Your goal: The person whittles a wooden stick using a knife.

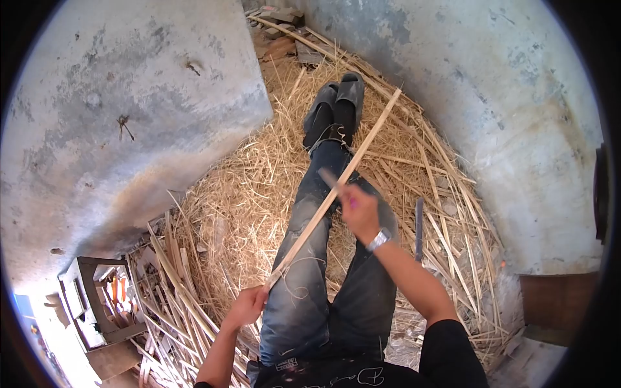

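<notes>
Landmark: the outstretched legs (294,258), in worn, dusty jeans, ankles close together.

Room: two rough plastered walls, grey-white, patchy and stained. Left wall (174,77) juts in to the left of the legs, ending in a corner near the feet; right wall (517,123) curves round on their right side. Bright light at far left.

Surface: floor buried in straw-coloured shavings (239,187), thickest around and between the legs. Loose strips (171,278) heaped left of the legs; more long strips (453,226) lie along the right wall. Open box-like frame (107,307) at lower left of the legs, orange items (119,289) visible through it. Brown panel (559,301) at lower right of the legs. Rubble (281,26) beyond the feet.

Pale strip (317,216): slants across the legs, near end by the left thigh, far end raised past the right side of the feet. Dark bar (419,229) just right of the legs. Dark shoes (349,94) at their far end.

Left hand (247,306): above the left thigh's outer side, closed on the strip's near end. Right hand (358,207): over the knees, closed round a knife (328,177); blade crosses the strip, blurred, contact unclear. Silver watch (378,239) on that wrist. Thin curled shaving (301,262) on left thigh.
</notes>
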The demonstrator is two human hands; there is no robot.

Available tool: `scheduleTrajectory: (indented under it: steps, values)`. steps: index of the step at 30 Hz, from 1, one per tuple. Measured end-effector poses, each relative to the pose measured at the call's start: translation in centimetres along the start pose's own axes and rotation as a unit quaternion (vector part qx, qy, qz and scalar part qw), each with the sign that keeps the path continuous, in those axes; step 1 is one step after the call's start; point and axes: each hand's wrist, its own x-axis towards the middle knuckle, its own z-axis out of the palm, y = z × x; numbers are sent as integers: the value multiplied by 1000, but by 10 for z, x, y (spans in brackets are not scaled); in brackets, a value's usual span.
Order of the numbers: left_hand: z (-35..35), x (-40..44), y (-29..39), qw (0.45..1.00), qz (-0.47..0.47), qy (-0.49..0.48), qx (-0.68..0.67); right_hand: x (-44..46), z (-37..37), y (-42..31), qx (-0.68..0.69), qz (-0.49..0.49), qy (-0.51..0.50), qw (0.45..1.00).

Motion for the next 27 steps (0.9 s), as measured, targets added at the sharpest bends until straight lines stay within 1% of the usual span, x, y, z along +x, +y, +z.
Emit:
scheduleTrajectory:
  steps: [1,2,3,4,6,7,9,10,12,13,14,15,17,19,20,21,22,23,25,26,27]
  values:
    - [2,0,1,1000,16,0,4,-24,9,-13,43,-7,-35,998]
    - [4,-1,-1,1000,14,0,2,-50,15,-20,47,-77,-66,994]
    - [5,-1,-3,1000,-2,-7,-11,-74,14,-32,-1,-103,-129,986]
    - [4,-1,-5,1000,-16,-14,-22,-75,14,-32,0,-102,-128,986]
    - [6,-2,-13,999,-16,-10,-33,-76,13,-31,-21,-101,-124,987]
    - [8,-2,-16,999,-16,-5,-48,-57,16,-23,16,-107,-52,993]
    - [6,-4,-17,998,-18,-11,-53,-19,5,-8,-16,-18,20,1000]
    - [5,-2,-15,998,-17,-18,-58,-9,0,-7,-17,-21,23,999]
    - [5,-1,-2,998,-7,-17,-53,2,-6,-7,-43,55,83,994]
    - [5,0,5,999,-3,-16,-50,-10,1,-6,-22,29,48,998]
    - [5,3,13,999,-4,-15,-51,-30,12,-7,36,-4,14,999]
    - [6,6,20,999,-1,-20,-43,-53,14,-28,27,-3,-57,998]
    - [8,8,19,999,0,-25,-35,-103,18,-39,6,-90,-183,979]
    - [11,13,13,993,-28,-40,-108,-106,17,-37,6,-77,-183,980]
    - [8,14,11,993,-27,-41,-107,-106,16,-36,5,-66,-183,981]
    - [1,13,11,976,-77,-100,-179,-91,14,-32,34,-69,-107,991]
    - [-5,12,12,948,-125,-159,-248,-71,9,-24,33,-51,-73,995]
    - [-9,9,14,948,-122,-159,-245,-49,3,-13,33,-35,-38,998]
    - [-16,2,16,915,-188,-194,-300,-9,-6,14,-22,-21,49,998]
    - [-18,0,13,915,-187,-194,-300,10,-14,23,-49,-11,73,996]
    - [-20,-2,10,910,-191,-206,-304,25,-15,29,-40,-21,128,991]
